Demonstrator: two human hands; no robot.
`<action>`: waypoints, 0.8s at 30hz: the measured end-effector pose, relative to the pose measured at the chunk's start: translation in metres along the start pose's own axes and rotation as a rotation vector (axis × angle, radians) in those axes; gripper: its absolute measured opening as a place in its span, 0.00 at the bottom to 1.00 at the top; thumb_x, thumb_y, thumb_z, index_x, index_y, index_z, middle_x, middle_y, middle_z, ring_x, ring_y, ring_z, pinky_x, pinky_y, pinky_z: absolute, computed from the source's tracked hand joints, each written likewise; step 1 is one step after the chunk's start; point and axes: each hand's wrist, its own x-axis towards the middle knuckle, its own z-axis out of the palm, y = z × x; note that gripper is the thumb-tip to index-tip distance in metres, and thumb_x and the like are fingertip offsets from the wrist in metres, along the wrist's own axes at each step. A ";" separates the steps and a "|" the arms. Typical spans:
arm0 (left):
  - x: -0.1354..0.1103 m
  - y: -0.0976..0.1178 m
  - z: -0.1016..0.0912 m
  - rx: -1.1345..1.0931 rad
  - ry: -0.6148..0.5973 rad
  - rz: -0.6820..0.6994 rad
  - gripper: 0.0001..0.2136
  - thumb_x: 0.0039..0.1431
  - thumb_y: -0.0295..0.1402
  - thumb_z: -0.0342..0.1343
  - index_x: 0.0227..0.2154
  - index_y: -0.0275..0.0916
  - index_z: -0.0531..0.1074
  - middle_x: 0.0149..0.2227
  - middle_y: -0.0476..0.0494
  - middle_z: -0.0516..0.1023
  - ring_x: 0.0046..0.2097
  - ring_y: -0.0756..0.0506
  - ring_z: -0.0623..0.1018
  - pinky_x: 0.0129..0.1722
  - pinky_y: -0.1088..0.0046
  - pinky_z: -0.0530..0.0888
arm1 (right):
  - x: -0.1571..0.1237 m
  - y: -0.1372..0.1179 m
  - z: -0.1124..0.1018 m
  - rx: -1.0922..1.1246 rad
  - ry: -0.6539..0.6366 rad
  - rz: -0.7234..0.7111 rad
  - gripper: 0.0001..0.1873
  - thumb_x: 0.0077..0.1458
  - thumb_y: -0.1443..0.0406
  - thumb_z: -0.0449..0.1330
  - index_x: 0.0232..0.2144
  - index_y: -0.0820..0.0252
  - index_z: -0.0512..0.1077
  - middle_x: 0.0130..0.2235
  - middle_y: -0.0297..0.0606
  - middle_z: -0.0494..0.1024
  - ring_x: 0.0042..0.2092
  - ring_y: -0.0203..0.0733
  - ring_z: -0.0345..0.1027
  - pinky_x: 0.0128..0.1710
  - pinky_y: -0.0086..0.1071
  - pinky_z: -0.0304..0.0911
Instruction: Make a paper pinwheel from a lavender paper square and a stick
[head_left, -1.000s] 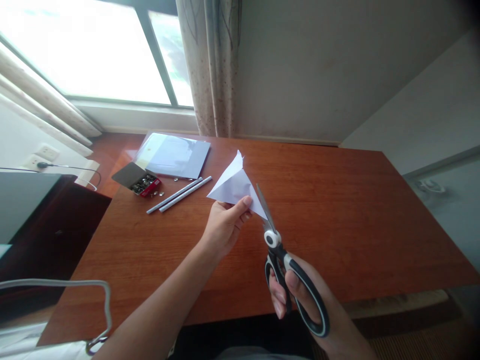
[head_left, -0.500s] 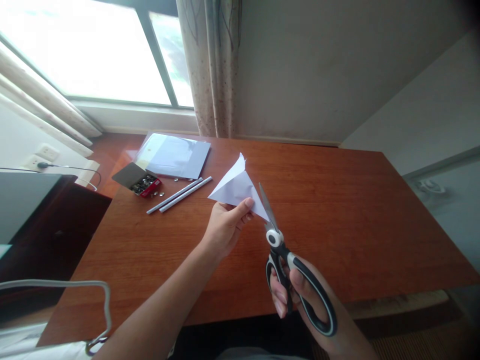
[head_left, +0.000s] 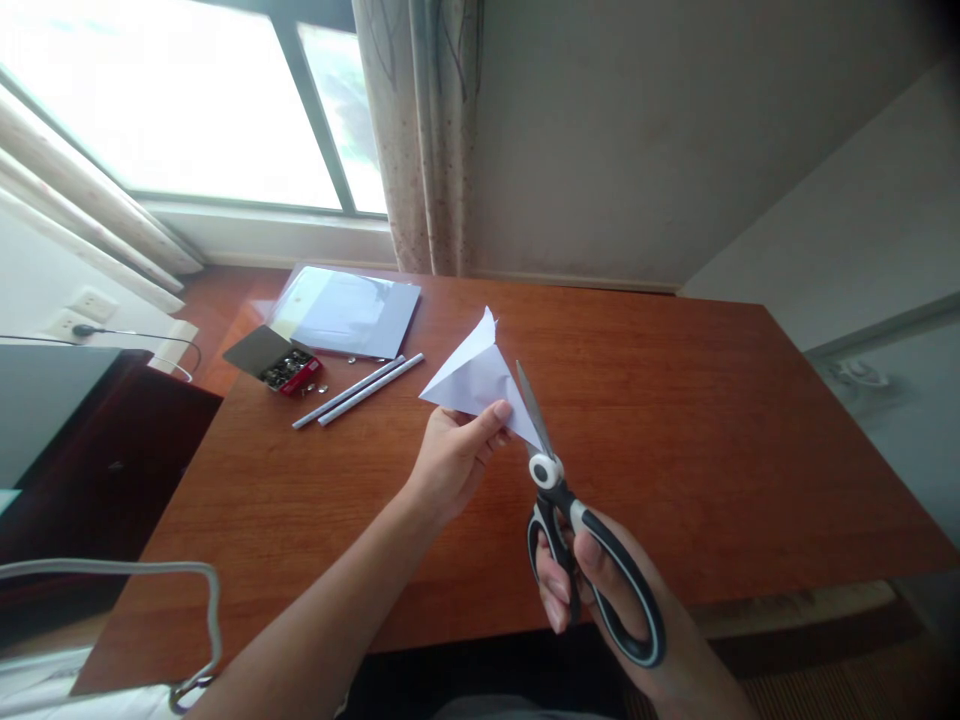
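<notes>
A folded white sheet of paper (head_left: 472, 376), roughly triangular, is pinched by my left hand (head_left: 457, 455), thumb on top and fingers beneath. My right hand (head_left: 592, 575) grips a pair of scissors (head_left: 546, 471) with black and white handles, the thumb through the larger loop and fingers in the other. Its blades are parted, and the paper's lower right corner lies between them near the pivot. One blade shows above the paper; the other is mostly hidden behind it. Both hands are held above the wooden table.
On the wooden table (head_left: 712, 430), two rolled paper tubes (head_left: 371, 392) lie left of the paper. Behind them are an open red box of thumbtacks (head_left: 289, 370), a few loose tacks, and a stack of sheets in a clear sleeve (head_left: 349, 310). A pale metal rail (head_left: 112, 567) stands at lower left.
The scissors and my right hand have shifted slightly left, bringing the pivot closer to the paper's corner. The paper in my left hand has moved a touch right.
</notes>
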 end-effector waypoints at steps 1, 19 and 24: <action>0.000 0.000 0.000 -0.001 -0.002 -0.001 0.12 0.45 0.30 0.74 0.30 0.32 0.78 0.26 0.49 0.78 0.25 0.55 0.73 0.25 0.82 0.71 | 0.000 0.000 0.000 -0.007 -0.001 0.000 0.29 0.57 0.40 0.61 0.34 0.61 0.67 0.26 0.30 0.67 0.25 0.31 0.65 0.26 0.26 0.56; 0.000 -0.001 -0.001 -0.001 -0.022 -0.005 0.12 0.45 0.31 0.74 0.27 0.31 0.78 0.24 0.48 0.78 0.25 0.55 0.73 0.26 0.81 0.71 | 0.002 0.015 -0.004 0.024 -0.009 -0.055 0.28 0.56 0.42 0.64 0.32 0.61 0.66 0.24 0.30 0.68 0.22 0.29 0.65 0.22 0.23 0.56; -0.001 -0.001 -0.002 0.017 -0.012 -0.009 0.12 0.45 0.32 0.75 0.26 0.31 0.77 0.23 0.48 0.77 0.25 0.54 0.73 0.26 0.81 0.70 | 0.001 0.015 -0.004 0.017 -0.001 -0.057 0.28 0.55 0.42 0.65 0.33 0.61 0.66 0.23 0.29 0.68 0.21 0.29 0.64 0.22 0.23 0.57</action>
